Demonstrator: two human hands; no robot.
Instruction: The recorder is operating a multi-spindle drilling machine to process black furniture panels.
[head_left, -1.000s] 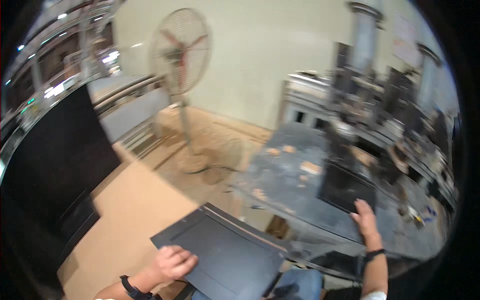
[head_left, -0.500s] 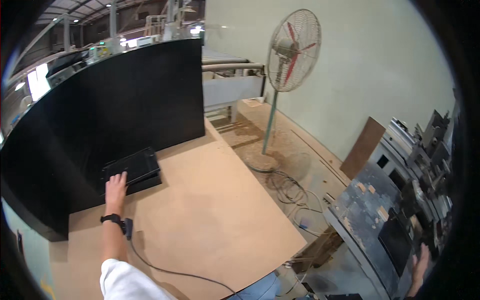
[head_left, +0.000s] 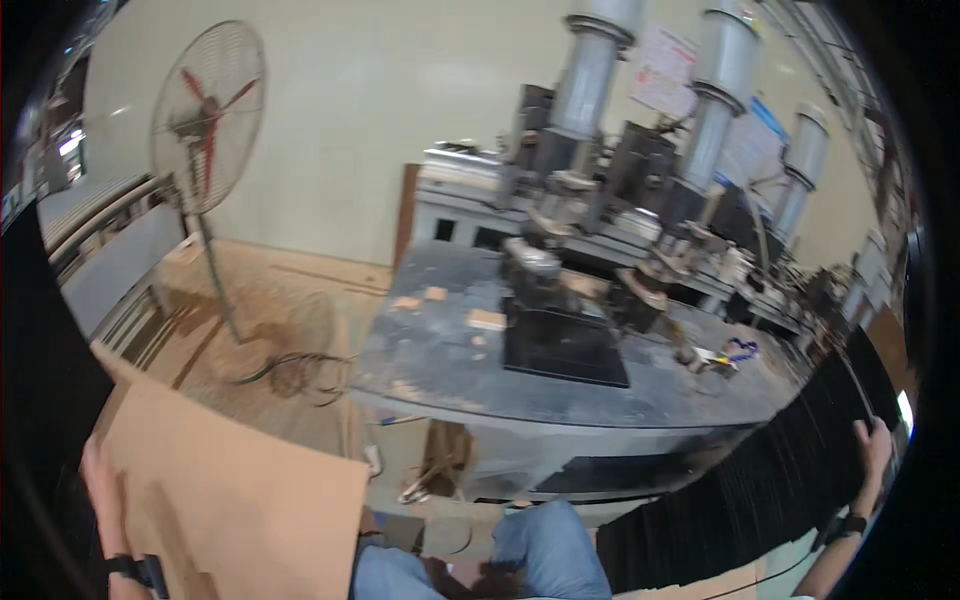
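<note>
At the far left, my left hand [head_left: 97, 465] is at the edge of the tan board [head_left: 250, 480], near the dark upright panel [head_left: 45, 420]; blur and the picture's rim hide its fingers. Far to the right, my right hand [head_left: 875, 447] has its thumb and fingers at the edge of a black panel at the end of a long row of stacked black panels [head_left: 720, 500]. Between my hands, a flat black panel [head_left: 565, 345] lies on the grey machine table [head_left: 440, 370], under the machine's heads.
The machine's upright grey cylinders [head_left: 590, 75] rise behind its table. Wood scraps [head_left: 486, 319] and dust lie on the table. A standing fan [head_left: 210, 120] is at the back left, with a coiled cable [head_left: 300, 370] on the floor near its base.
The view has swung right, bringing the machine to the middle. My right hand has gone from beside the machine table to the stacked black panels. My left hand is off the small black stack.
</note>
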